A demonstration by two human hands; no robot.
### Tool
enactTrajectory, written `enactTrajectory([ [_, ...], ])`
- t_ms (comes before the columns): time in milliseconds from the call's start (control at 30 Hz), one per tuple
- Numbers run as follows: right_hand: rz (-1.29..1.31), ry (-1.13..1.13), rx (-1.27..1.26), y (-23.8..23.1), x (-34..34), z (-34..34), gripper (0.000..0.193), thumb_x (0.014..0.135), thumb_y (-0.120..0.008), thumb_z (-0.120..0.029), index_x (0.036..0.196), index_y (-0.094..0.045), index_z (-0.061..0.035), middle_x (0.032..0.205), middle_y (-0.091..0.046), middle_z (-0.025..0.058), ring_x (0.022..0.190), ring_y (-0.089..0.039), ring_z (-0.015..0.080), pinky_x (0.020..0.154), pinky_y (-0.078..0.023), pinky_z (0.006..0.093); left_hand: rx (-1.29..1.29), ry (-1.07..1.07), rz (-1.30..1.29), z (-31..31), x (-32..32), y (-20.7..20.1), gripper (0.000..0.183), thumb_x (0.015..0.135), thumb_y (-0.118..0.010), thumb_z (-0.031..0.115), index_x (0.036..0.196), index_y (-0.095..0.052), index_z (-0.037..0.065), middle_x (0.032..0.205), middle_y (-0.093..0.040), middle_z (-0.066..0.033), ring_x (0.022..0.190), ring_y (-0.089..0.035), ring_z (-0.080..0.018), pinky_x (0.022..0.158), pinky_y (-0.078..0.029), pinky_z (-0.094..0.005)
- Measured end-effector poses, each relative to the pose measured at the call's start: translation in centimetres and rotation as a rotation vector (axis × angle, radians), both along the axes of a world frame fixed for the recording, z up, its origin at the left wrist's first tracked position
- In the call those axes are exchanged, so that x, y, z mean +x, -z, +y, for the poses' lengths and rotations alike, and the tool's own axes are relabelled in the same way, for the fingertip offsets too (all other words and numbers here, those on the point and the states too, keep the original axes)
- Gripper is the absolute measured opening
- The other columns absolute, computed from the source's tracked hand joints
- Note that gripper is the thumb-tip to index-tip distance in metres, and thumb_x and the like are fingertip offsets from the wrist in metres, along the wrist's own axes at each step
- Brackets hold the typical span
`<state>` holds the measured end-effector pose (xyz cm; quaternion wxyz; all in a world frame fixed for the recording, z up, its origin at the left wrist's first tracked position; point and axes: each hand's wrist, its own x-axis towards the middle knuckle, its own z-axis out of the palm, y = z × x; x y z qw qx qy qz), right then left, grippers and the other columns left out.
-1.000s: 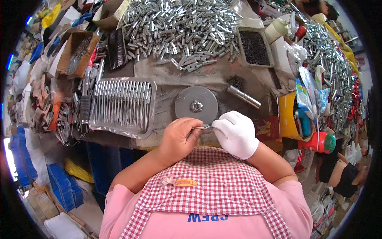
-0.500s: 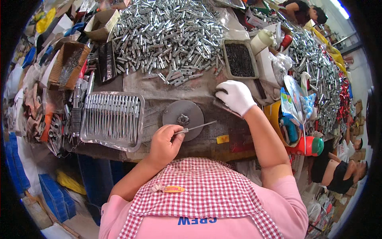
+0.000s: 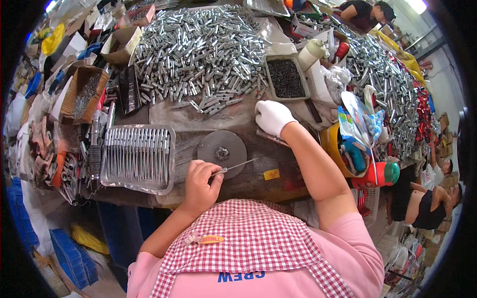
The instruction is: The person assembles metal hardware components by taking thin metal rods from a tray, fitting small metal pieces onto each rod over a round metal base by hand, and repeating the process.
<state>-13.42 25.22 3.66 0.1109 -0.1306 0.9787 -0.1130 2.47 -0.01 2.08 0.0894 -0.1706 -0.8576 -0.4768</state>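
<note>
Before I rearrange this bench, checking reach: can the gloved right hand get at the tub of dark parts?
Likely yes: the right hand sits near the tub, with nothing visible between them.

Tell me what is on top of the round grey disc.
A small, lumpy metallic cluster sits at the centre of the grey disc. The left hand and the thin metal rod it holds cover part of the near side; what lies beneath the cluster is hidden.

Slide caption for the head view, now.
Left hand holds a thin metal rod near a grey disc; right hand gloved.
</note>
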Motion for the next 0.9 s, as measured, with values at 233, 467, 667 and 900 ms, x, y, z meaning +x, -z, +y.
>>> enactTrajectory([
  [233,0.315,0.069,-0.644,-3.5,7.3,-1.8,0.007,0.086,-0.061,-0.002,0.093,-0.06,-0.0015,0.087,-0.064,0.0184,0.081,-0.065,0.0349,0.074,-0.052,0.0373,-0.117,-0.118,0.076,0.6,-0.3,1.5,0.014,0.076,-0.074,0.011,0.089,-0.069,0.006,0.089,-0.062,-0.0086,0.091,-0.054,-0.0305,0.087,-0.042,-0.0429],
  [467,0.278,-0.196,-0.67,1.3,13.6,-4.1,0.022,0.072,-0.076,-0.006,0.094,-0.072,-0.0075,0.083,-0.069,0.0093,0.075,-0.066,0.0284,0.069,-0.054,0.0371,-0.136,-0.092,0.065,0.8,-0.3,1.9,0.015,0.076,-0.075,0.012,0.091,-0.071,0.008,0.09,-0.063,-0.0071,0.093,-0.054,-0.0305,0.086,-0.043,-0.0433],
  [667,0.438,-0.321,-0.494,1.4,12.8,-6.1,0.012,0.068,-0.076,-0.014,0.079,-0.071,-0.0141,0.084,-0.066,0.0011,0.078,-0.063,0.024,0.067,-0.052,0.0353,-0.112,-0.087,0.065,0.8,-0.1,2.2,0.018,0.071,-0.076,0.009,0.088,-0.072,0.008,0.089,-0.062,-0.0051,0.094,-0.053,-0.0303,0.083,-0.043,-0.0426],
  [900,0.334,-0.409,-0.354,0.4,12.0,-6.2,0.007,0.068,-0.072,-0.017,0.071,-0.068,-0.0116,0.08,-0.062,0.0035,0.08,-0.06,0.0261,0.067,-0.051,0.0379,-0.137,-0.057,0.073,0.8,-0.6,1.9,0.018,0.068,-0.077,0.006,0.085,-0.073,0.007,0.084,-0.06,-0.0062,0.086,-0.053,-0.0295,0.078,-0.044,-0.0412],
])
